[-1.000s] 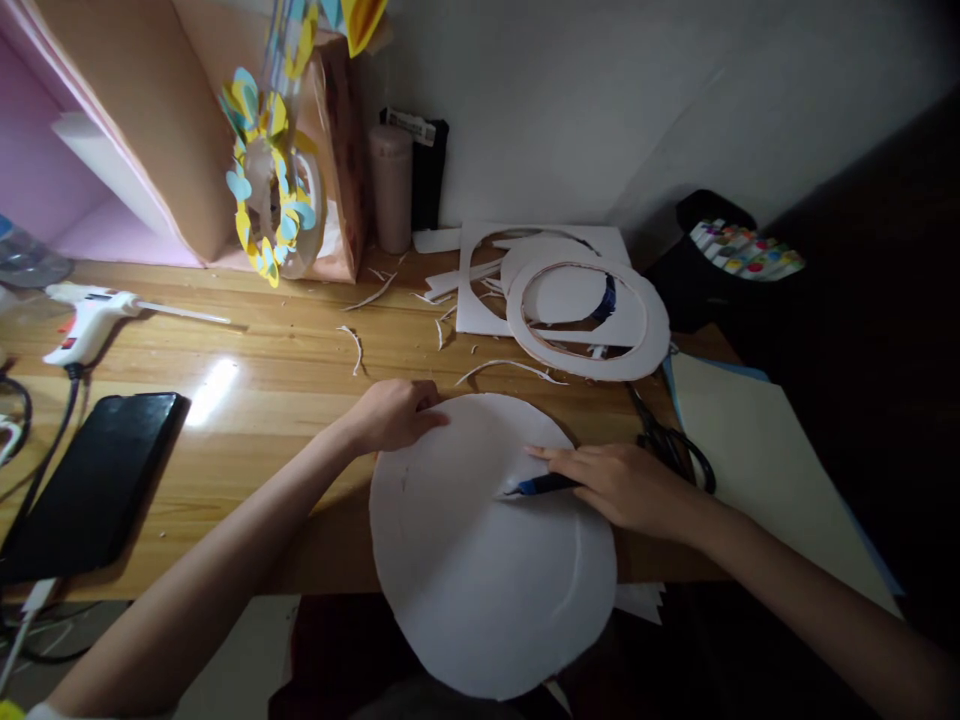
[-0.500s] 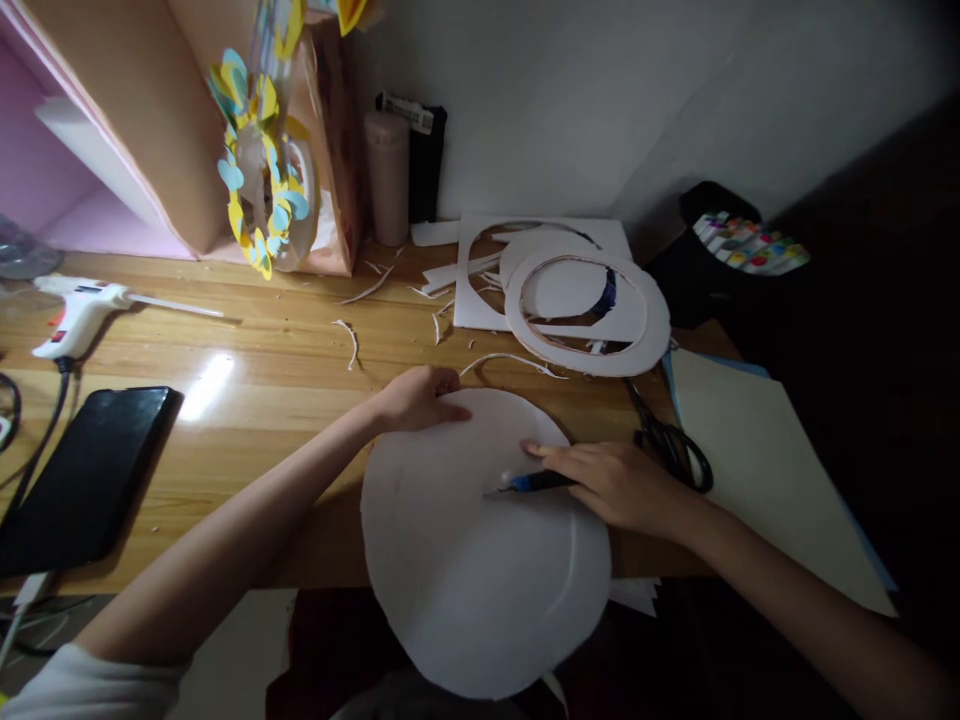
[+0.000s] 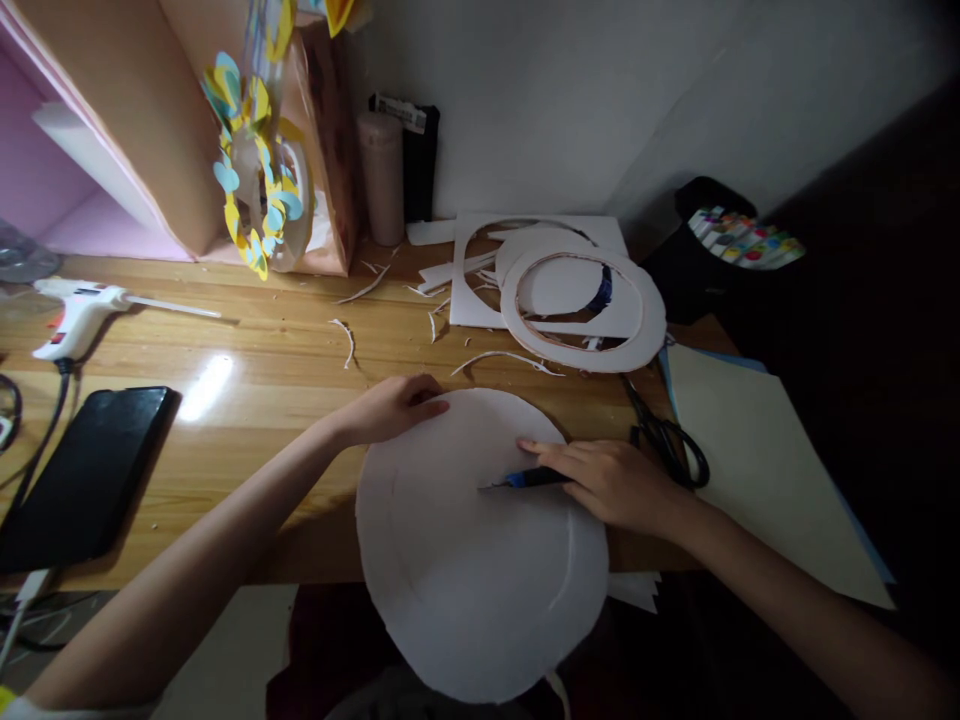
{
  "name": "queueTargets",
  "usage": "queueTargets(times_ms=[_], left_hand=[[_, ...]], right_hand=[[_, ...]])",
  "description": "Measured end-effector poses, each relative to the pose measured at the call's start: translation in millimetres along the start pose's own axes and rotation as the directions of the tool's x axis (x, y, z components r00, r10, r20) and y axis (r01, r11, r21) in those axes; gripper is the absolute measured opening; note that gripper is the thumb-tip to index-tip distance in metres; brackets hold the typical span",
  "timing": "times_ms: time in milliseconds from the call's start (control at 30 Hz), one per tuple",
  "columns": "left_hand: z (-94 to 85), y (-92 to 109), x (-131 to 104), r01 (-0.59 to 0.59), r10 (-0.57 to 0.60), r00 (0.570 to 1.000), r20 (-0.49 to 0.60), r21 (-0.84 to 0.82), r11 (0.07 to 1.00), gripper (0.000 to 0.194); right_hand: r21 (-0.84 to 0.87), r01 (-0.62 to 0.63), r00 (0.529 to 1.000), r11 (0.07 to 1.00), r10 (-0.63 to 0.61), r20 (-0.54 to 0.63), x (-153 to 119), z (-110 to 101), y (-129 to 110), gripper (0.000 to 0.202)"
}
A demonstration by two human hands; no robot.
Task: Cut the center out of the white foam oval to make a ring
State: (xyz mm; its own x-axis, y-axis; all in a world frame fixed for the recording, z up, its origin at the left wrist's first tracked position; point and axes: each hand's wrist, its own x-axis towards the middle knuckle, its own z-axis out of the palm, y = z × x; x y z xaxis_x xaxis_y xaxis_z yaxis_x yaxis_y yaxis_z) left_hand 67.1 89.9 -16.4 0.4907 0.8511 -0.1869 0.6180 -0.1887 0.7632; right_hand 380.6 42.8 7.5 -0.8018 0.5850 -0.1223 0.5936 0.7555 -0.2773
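Note:
A round white board disc [image 3: 480,560] overhangs the table's front edge, its outline a little uneven. A faint curved line marks its left part, and a pale curved groove shows on its right. My left hand [image 3: 397,405] is closed at the disc's upper left edge, the thumb on top and the other fingers curled at the rim. In my right hand [image 3: 615,485] is a craft knife [image 3: 538,478] with a black and blue handle. Its blade points left, over the disc's middle. The right index finger stretches across the board's upper right.
White board rings and offcuts [image 3: 585,345] lie at the back, with thin trimmings [image 3: 510,358] before them. Scissors [image 3: 671,445] and paper sheets [image 3: 765,460] lie right. Leftward are a black phone [image 3: 90,475] and a glue gun [image 3: 86,310]. A pen holder [image 3: 697,250] stands back right.
My left hand has shifted slightly left along the disc's rim. The right hand keeps the craft knife in nearly the same place over the disc. The whole view has drifted slightly.

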Motion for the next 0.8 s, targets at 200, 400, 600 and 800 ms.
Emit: queueTargets(times_ms=[200,400,600,800], left_hand=[[7.5,-6.8,-24.0,0.042,-0.050,0.996,-0.069,-0.120,0.992,0.024],[11.2,0.0,-27.1,0.082,-0.099,0.972,-0.212,-0.087,0.993,0.012],[11.1,-1.4,-23.7,0.059,-0.085,0.975,-0.204,-0.130,0.990,0.013],[13.5,-5.3,-20.8,0.027,-0.063,0.980,-0.189,-0.189,0.982,0.011]], right_hand=[[0.017,-0.006,1.000,1.000,0.007,-0.024,1.2,2.3,-3.5,0.059],[-0.003,-0.035,0.999,0.999,0.035,0.029,13.7,-7.0,-14.4,0.042],[-0.235,0.036,0.999,0.971,-0.039,-0.011,53.7,-15.6,-22.0,0.019],[-0.436,0.185,0.979,0.881,-0.206,0.001,88.3,-20.4,-17.8,0.022]])
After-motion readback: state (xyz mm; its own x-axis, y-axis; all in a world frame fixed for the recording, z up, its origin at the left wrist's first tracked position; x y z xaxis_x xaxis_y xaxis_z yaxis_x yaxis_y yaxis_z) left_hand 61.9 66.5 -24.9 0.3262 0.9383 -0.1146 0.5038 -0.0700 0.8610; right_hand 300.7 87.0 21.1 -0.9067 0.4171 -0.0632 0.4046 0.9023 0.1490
